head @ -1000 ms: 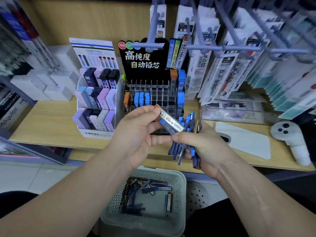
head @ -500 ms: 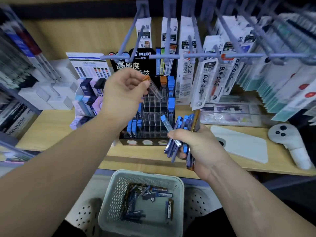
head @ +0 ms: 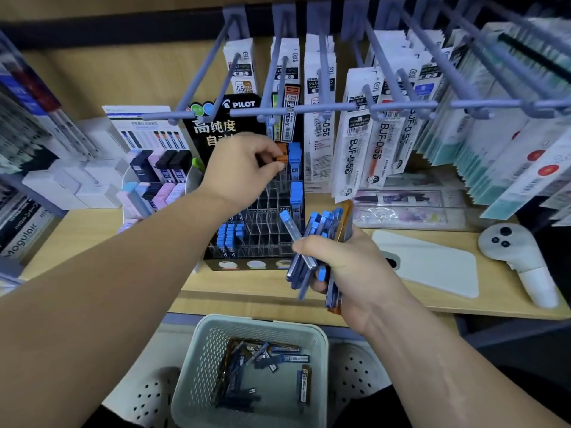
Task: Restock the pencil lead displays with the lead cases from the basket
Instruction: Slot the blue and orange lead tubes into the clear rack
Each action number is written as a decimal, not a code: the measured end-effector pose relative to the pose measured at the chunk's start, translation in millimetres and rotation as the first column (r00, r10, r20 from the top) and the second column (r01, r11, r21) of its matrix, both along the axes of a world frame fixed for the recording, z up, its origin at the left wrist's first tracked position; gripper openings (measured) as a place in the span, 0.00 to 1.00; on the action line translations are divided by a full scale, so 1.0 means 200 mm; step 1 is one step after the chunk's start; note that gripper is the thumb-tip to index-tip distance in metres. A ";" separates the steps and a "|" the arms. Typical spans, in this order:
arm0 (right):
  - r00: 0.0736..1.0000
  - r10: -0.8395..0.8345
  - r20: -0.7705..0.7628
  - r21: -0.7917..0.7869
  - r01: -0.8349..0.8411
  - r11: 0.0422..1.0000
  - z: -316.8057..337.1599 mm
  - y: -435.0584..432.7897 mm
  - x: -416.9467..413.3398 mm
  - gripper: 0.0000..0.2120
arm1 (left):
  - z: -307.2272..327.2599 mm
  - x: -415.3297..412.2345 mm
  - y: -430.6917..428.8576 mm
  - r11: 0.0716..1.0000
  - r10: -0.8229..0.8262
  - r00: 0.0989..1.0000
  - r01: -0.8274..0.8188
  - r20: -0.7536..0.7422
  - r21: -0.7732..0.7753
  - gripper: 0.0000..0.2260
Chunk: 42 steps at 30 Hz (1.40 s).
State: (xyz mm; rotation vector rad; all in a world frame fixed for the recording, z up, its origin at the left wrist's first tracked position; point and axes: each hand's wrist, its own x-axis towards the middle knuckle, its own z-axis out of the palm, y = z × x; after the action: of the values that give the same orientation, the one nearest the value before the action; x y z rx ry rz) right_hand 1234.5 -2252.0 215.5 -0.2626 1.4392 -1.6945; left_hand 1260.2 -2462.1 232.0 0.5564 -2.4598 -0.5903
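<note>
- While I am watching the feed, the left hand (head: pixel 244 168), which a second ago was meeting the right over the shelf's front edge, is reaching up to the back row of the display (head: pixel 268 223). Its fingertips are pinching an orange-capped lead case (head: pixel 281 158) and lowering it beside the blue HB ones.
- To my eye, one more case is going in, and many clear slots are waiting.
- The right hand (head: pixel 346 264) is clutching a fan of blue-capped cases (head: pixel 312 239) by the display's front right corner.
- The basket (head: pixel 321 338) is sitting below the shelf's front edge, holding more cases.
- The header is reading "PILOT"; the hanging packs (head: pixel 352 149) are reading "BJF-0.5".
</note>
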 end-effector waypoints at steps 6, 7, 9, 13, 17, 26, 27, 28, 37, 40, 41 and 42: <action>1.000 -0.029 -0.010 0.008 0.029 1.000 -0.01 0.01 -0.01 0.12 | -0.01 -0.01 0.03 0.990 0.082 0.996 -0.084 -0.018 -0.110 0.08; 1.000 -0.029 -0.011 0.009 0.029 1.000 -0.01 0.01 -0.01 0.12 | 0.00 -0.01 0.03 0.991 0.105 0.994 -0.106 -0.022 -0.083 0.10; 1.000 -0.026 -0.011 0.006 0.026 1.000 -0.01 0.00 -0.01 0.12 | 0.01 0.00 0.04 0.988 0.148 0.989 -0.149 -0.024 -0.029 0.11; 0.999 -0.043 -0.026 0.014 0.044 0.999 -0.02 0.00 -0.01 0.12 | 0.03 0.08 0.13 0.953 0.205 0.978 -0.187 -0.050 0.238 0.07; 0.995 -0.011 -0.095 0.031 0.014 0.999 -0.02 -0.01 0.01 0.11 | 0.02 0.29 0.32 0.637 0.133 0.990 -0.115 0.038 0.762 0.07; 0.959 0.185 -0.216 0.133 -0.159 0.978 -0.04 -0.08 0.17 0.11 | -0.03 0.59 0.39 0.245 0.174 0.979 -0.150 0.109 0.958 0.07; 0.960 0.186 -0.208 0.136 -0.160 0.978 -0.05 -0.09 0.18 0.12 | -0.04 0.60 0.39 0.235 0.191 0.976 -0.147 0.102 0.961 0.07; 0.963 0.187 -0.194 0.138 -0.161 0.977 -0.05 -0.10 0.19 0.12 | -0.04 0.61 0.38 0.228 0.206 0.974 -0.144 0.097 0.963 0.07; 0.990 0.133 -0.037 0.102 -0.128 0.986 -0.08 -0.18 0.23 0.16 | -0.06 0.64 0.26 0.116 0.253 0.967 -0.029 -0.001 0.993 0.06; 0.995 0.095 -0.018 0.105 -0.093 0.990 -0.08 -0.19 0.22 0.13 | -0.07 0.64 0.21 0.134 0.275 0.961 -0.003 -0.034 0.991 0.07; 0.996 0.082 -0.017 0.110 -0.080 0.991 -0.07 -0.19 0.21 0.12 | -0.07 0.64 0.19 0.172 0.285 0.957 -0.002 -0.048 0.985 0.06; 0.997 0.071 -0.019 0.117 -0.068 0.991 -0.08 -0.20 0.21 0.12 | -0.07 0.63 0.17 0.231 0.294 0.954 -0.008 -0.062 0.973 0.05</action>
State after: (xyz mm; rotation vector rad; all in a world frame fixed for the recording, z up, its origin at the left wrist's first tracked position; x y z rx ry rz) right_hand 1276.0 -2291.0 200.1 -0.2655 1.5222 -1.5507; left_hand 1387.1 -2428.5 217.2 1.0837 -1.4504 -2.0198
